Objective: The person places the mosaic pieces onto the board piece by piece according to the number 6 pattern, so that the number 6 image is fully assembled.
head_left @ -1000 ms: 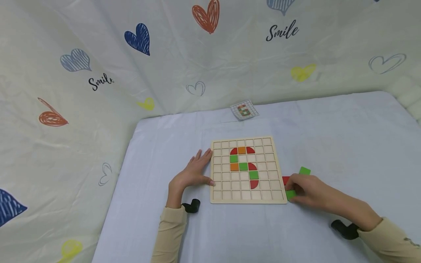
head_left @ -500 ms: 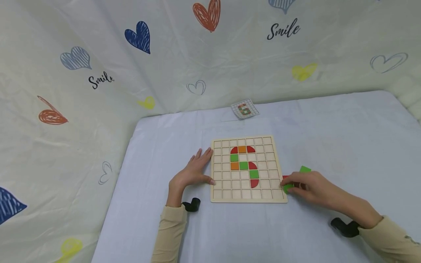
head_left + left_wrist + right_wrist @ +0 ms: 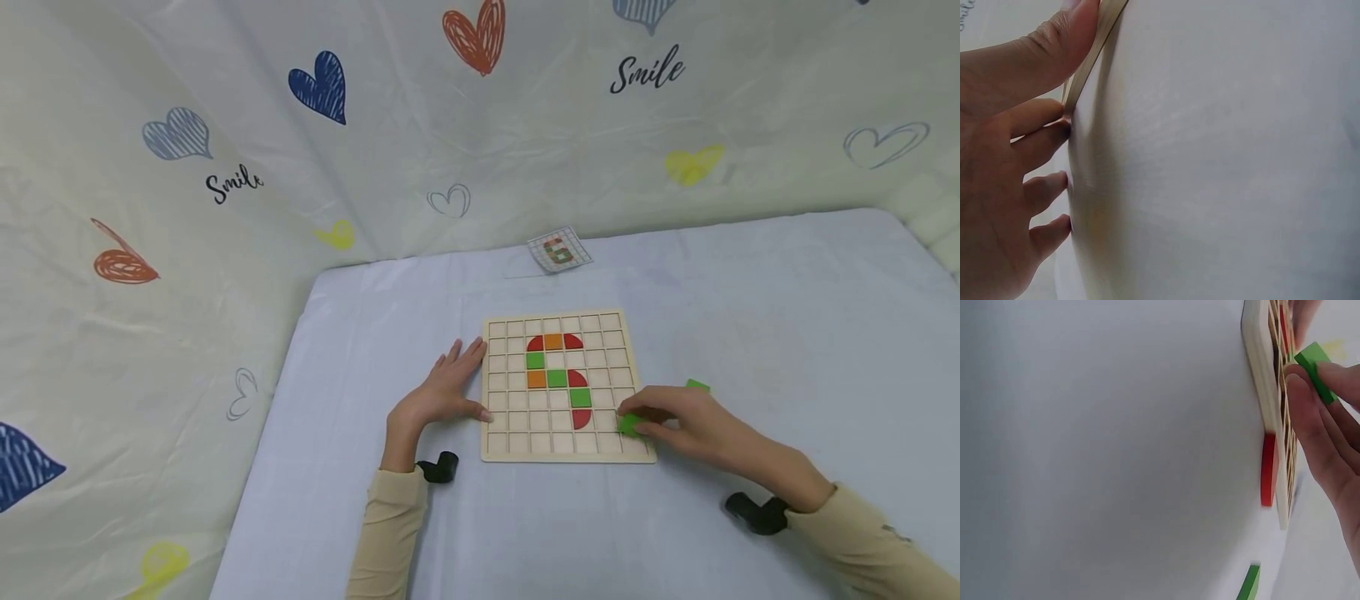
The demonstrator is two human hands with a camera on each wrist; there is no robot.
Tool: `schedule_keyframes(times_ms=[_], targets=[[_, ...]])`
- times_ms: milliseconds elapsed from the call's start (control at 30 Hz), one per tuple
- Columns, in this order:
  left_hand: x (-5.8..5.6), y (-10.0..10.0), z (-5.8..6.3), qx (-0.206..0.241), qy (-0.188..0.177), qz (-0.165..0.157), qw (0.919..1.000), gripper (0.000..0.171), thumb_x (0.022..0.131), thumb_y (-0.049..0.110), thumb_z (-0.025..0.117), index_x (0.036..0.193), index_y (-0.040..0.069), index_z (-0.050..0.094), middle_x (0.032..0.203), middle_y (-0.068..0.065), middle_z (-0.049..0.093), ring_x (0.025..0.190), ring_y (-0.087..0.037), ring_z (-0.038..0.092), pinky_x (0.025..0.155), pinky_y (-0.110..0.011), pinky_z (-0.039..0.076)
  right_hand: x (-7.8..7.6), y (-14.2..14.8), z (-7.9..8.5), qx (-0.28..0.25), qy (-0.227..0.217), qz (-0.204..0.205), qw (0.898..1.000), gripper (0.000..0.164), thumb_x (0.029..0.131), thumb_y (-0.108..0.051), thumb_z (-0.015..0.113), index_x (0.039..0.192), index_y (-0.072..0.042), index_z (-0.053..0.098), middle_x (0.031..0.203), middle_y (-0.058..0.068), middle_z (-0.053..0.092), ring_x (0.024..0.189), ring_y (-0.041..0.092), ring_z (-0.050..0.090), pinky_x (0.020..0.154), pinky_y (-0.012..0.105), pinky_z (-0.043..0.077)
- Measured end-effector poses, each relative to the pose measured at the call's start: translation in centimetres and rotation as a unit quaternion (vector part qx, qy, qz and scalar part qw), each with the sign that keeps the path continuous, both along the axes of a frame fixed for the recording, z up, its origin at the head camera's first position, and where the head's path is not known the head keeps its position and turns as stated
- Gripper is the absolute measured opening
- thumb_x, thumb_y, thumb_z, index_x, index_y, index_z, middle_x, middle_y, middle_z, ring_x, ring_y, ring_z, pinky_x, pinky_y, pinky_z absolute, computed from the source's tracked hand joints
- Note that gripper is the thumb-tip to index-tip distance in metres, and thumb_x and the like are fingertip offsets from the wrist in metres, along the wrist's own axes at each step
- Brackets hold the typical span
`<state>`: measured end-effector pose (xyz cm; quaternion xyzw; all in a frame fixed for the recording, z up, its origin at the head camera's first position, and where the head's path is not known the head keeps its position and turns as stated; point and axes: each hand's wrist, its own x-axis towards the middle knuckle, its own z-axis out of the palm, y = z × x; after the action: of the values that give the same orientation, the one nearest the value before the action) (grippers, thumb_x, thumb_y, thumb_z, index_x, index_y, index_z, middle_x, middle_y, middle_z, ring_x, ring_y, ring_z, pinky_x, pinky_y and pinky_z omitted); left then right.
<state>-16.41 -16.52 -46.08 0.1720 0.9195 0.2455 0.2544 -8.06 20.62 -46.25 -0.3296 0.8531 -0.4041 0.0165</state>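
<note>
A wooden grid board (image 3: 517,446) lies on the table, with red, orange and green pieces set in its middle squares. My left hand (image 3: 438,394) rests at the board's left edge, thumb and spread fingers touching it; the left wrist view shows the thumb (image 3: 1041,56) against the wooden rim. Over the board's right side, my right hand (image 3: 693,425) pinches a green square tile (image 3: 628,424) between thumb and fingers. The right wrist view shows that tile (image 3: 1316,372) tilted, above the grid. Beside the board lies a red piece (image 3: 1268,469), hidden by my hand in the head view.
Another green tile (image 3: 697,385) lies on the white-covered table beyond my right hand, partly covered by it. A small card (image 3: 559,250) printed with a grid and coloured figure lies at the table's back edge. Behind hangs a heart-printed cloth (image 3: 525,125).
My right hand has picked up the green tile from beside the board and moved it left over the board's right edge. The left hand has stayed in place.
</note>
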Motion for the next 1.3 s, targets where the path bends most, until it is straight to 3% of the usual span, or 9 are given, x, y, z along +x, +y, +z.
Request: schedule_keyframes(times_ms=[233,467,700,833,1300], targets=[[0.0,0.0,-0.1,-0.001,-0.001,0.000,1.0000,0.119,0.077,0.030,0.091,0.167,0.015,0.014,0.174,0.003,0.009,0.161,-0.025,-0.006,0.132,-0.046,0.000,-0.3,-1.6,0.1,-0.002,-0.031,0.009,0.999,0.034,0.082,0.004,0.081,0.115,-0.006,0.075,0.106,0.000,0.076,0.088,0.006,0.068,0.076,0.022,0.061],[0.0,0.0,0.0,-0.004,-0.003,-0.003,1.0000,0.119,0.078,0.031,0.091,0.167,0.015,0.013,0.174,0.002,0.008,0.161,-0.025,-0.007,0.132,-0.046,0.000,-0.7,-2.9,0.0,-0.003,-0.028,0.012,1.000,0.029,0.082,0.000,0.083,0.110,-0.003,0.076,0.098,-0.001,0.074,0.080,0.001,0.061,0.069,0.020,0.059],[0.0,0.0,-0.1,-0.010,-0.003,-0.004,0.9999,0.120,0.078,0.032,0.091,0.167,0.016,0.012,0.174,0.003,0.007,0.161,-0.025,-0.007,0.132,-0.046,-0.001,-1.2,-4.4,-0.5,0.004,0.016,0.009,1.000,0.026,0.078,-0.001,0.085,0.103,-0.005,0.078,0.087,-0.005,0.070,0.074,0.001,0.055,0.062,0.018,0.051],[-0.1,0.0,-0.3,-0.015,-0.005,-0.001,0.9999,0.121,0.077,0.032,0.091,0.167,0.018,0.011,0.174,0.006,0.006,0.161,-0.023,-0.008,0.132,-0.044,-0.002,-1.4,-5.3,-0.3,0.015,-0.003,0.010,1.000,0.023,0.080,-0.003,0.084,0.103,-0.006,0.078,0.088,-0.004,0.068,0.076,0.004,0.057,0.065,0.020,0.053],[-0.1,0.0,-0.2,-0.012,-0.006,0.000,0.9999,0.120,0.078,0.032,0.091,0.167,0.019,0.012,0.174,0.006,0.006,0.161,-0.022,-0.009,0.132,-0.043,-0.002,-1.6,-8.1,0.3,0.136,-0.006,-0.044,0.990,0.023,0.082,-0.018,0.087,0.102,-0.011,0.078,0.093,-0.004,0.067,0.083,0.009,0.055,0.073,0.028,0.055]])
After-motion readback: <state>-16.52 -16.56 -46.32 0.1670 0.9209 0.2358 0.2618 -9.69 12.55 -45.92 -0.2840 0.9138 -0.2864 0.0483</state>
